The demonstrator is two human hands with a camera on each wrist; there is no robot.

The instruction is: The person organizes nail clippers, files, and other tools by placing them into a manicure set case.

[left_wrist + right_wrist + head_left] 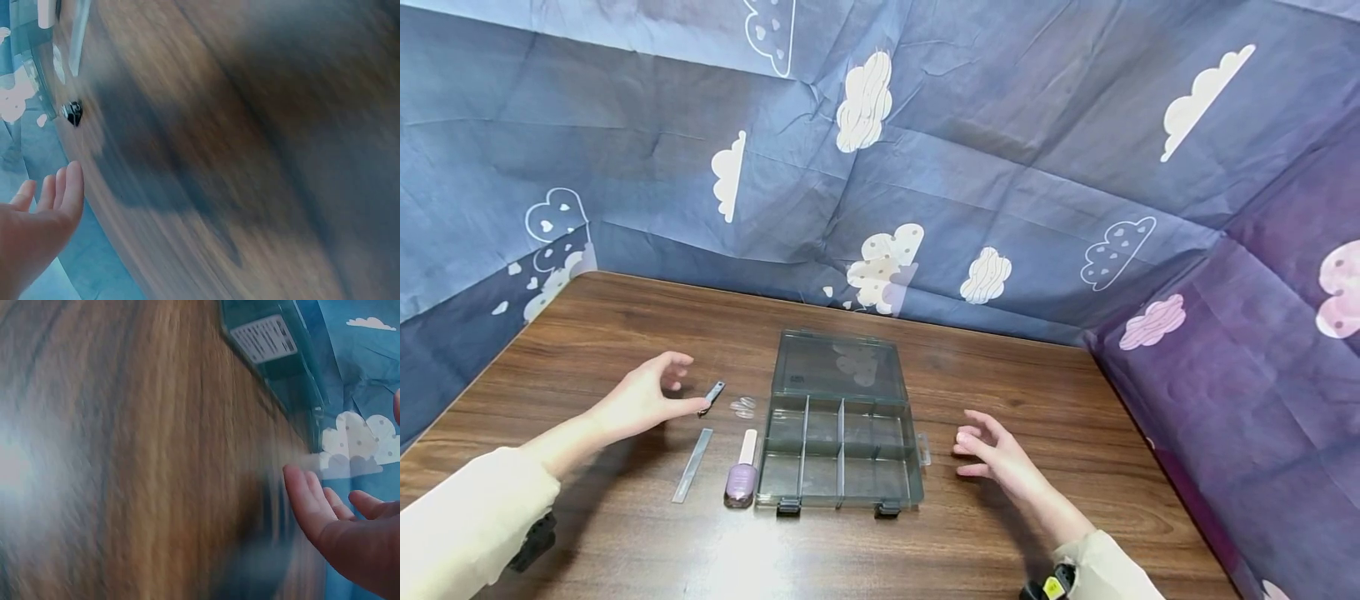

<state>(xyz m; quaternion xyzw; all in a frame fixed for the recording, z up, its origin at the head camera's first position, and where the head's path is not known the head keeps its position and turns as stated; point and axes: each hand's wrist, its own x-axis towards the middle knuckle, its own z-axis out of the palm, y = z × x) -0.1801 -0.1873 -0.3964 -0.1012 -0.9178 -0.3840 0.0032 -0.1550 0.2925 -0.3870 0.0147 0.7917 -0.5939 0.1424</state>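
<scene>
My left hand [643, 392] hovers over the table's left side, thumb and fingers spread apart. Just beyond its thumb lies a small metal nail clipper [712, 397], which the left wrist view shows apart from the fingers [74, 194]. A flat grey strip like a nail file [692, 467] lies nearer the front. Right of it is a bottle of purple nail polish [741, 481] with a pale cap. Several clear nail tips [743, 407] sit behind the bottle. Beside the box's right side, my right hand [1000, 458] is held with loosely bent fingers, holding nothing.
A translucent grey divided box [822, 481] stands mid-table, its lid [808, 364] folded back and two black latches at the front. A clear hang tab [924, 450] sticks out on its right. Cloud-patterned fabric [1000, 167] encloses the back and sides of the wooden table [985, 550].
</scene>
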